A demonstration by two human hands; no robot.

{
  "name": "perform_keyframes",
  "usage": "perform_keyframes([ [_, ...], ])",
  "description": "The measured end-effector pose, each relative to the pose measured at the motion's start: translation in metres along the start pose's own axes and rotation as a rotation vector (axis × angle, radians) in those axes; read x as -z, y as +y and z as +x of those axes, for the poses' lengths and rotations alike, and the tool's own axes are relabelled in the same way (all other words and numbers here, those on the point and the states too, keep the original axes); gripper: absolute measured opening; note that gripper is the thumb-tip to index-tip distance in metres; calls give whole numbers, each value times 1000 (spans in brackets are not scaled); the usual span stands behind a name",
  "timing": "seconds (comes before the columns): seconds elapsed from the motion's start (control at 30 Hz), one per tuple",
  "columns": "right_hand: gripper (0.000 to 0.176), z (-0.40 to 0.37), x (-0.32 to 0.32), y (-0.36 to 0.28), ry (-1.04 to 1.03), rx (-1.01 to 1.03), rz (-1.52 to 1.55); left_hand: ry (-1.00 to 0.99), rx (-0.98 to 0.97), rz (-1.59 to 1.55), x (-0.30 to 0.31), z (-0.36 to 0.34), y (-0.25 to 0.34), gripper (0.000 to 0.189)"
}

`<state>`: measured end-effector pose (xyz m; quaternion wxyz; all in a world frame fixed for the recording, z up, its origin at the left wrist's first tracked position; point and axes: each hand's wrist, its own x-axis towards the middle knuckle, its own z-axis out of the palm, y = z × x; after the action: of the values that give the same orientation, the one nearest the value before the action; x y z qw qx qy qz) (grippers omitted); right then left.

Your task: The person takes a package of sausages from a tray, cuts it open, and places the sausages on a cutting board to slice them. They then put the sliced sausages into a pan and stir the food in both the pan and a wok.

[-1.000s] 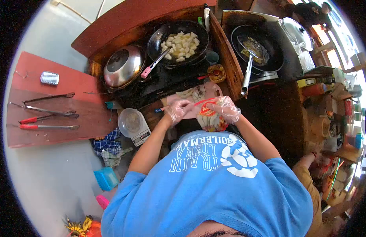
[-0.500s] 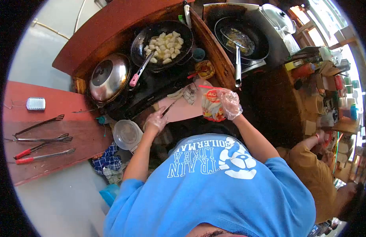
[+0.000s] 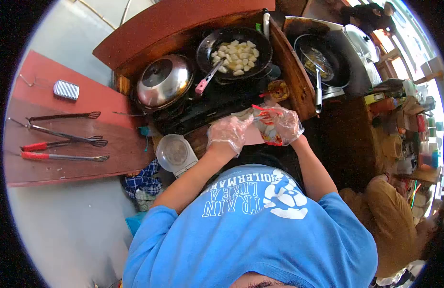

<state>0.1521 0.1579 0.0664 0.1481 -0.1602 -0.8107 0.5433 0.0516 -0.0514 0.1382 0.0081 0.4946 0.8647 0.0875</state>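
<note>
My right hand (image 3: pixel 286 126), in a clear plastic glove, grips a clear plastic bag with red and yellow print (image 3: pixel 269 130). Pale pieces show inside the bag. My left hand (image 3: pixel 229 133), also gloved, is closed close beside the bag's upper left side. From its fingertips a thin grey strip, apparently the blade of a knife (image 3: pixel 260 116), reaches toward the bag's top; the handle is hidden in the hand. Under both hands lies a pale pink cutting board (image 3: pixel 253 136), with whitish pieces (image 3: pixel 242 114) partly hidden at its far edge.
Behind are a wok of pale chunks (image 3: pixel 237 54) with a pink-handled utensil (image 3: pixel 208 79), and a lidded pan (image 3: pixel 164 80). A second wok (image 3: pixel 341 65) stands right, beyond a wooden divider (image 3: pixel 298 77). Tongs (image 3: pixel 63 137) lie left. Another person (image 3: pixel 382 216) is at the right.
My left hand has moved right, from over the board's left part to the bag, and the knife is now mostly hidden. My right hand still holds the bag. The view has shifted.
</note>
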Motion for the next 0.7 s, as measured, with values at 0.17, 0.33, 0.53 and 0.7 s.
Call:
perform_keyframes([
  [0.17,25,0,-13,11,-28,22,106,-77,57,33,-7,2,-14,38],
  [0.33,27,2,-15,15,140,-106,-93,-470,179,114,-65,3,-70,32],
  [0.53,41,4,-17,13,363,-314,284,-476,55,7,-194,-6,-100,46],
  [0.7,48,5,-15,-2,356,-390,213,-548,-16,126,-198,11,-90,49],
])
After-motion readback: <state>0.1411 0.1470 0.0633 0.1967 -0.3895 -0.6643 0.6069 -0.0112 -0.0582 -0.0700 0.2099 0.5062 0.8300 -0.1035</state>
